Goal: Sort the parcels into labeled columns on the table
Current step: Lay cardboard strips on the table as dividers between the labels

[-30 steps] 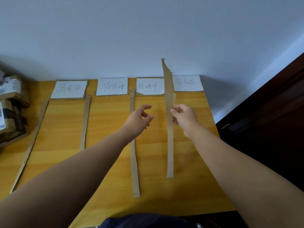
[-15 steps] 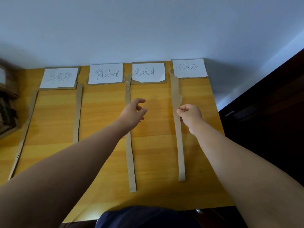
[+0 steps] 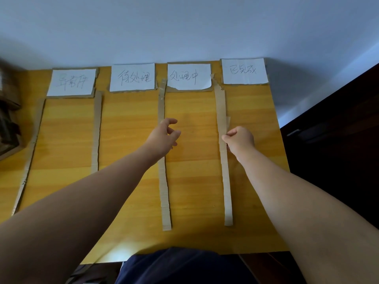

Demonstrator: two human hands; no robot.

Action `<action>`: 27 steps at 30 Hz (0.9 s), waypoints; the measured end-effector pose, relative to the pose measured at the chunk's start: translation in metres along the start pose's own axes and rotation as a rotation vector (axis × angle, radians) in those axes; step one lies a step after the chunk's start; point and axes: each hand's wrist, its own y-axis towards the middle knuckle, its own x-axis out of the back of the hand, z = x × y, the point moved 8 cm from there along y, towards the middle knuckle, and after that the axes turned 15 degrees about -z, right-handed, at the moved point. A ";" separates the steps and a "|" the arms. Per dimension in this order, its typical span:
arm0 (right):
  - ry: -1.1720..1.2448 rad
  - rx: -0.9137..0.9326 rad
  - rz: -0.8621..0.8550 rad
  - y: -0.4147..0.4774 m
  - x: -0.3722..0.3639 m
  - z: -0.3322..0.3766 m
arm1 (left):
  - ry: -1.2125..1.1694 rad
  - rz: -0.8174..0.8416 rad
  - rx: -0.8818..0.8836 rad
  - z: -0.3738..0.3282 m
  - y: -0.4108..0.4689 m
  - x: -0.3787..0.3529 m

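As the right hand (image 3: 240, 140) lowers, its fingertips pinch the rightmost cardboard strip (image 3: 224, 160) at mid-length, the strip now lying flat on the worktop (image 3: 194, 181); a second ago the same strip stood nearly upright, its far end lifted against the wall. Half a second ago it was already down but sat askew, and it has since been drawn into line, running from 12 to 6 o'clock. At 9 o'clock of that hand, the left hand (image 3: 165, 138) hovers loosely curled and empty, thumb and forefinger slightly parted, over the third strip (image 3: 164, 181), little changed across the three frames. Outward from the hands, two further strips (image 3: 97, 130) lie toward 9 o'clock, and four handwritten paper labels (image 3: 189, 76) sit along the 12 o'clock edge, one heading each lane. The change suggests the last divider between the two rightmost columns has just been set, so the layout appears complete. No parcel lies in any column; the parcels (image 3: 8, 119) appear as a dim stack at the 9 o'clock margin, well apart from both hands. Sorting itself seems not yet begun.
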 end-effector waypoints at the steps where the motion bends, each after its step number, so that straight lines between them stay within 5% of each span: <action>1: -0.028 0.017 -0.002 -0.001 0.000 0.001 | 0.002 0.001 0.002 0.001 0.000 -0.001; 20: -0.265 0.061 -0.038 0.001 0.002 -0.010 | 0.081 -0.053 0.000 0.027 -0.006 0.022; 27: -0.241 0.157 -0.057 -0.030 0.005 0.028 | 0.319 -0.133 -0.132 0.037 -0.014 0.065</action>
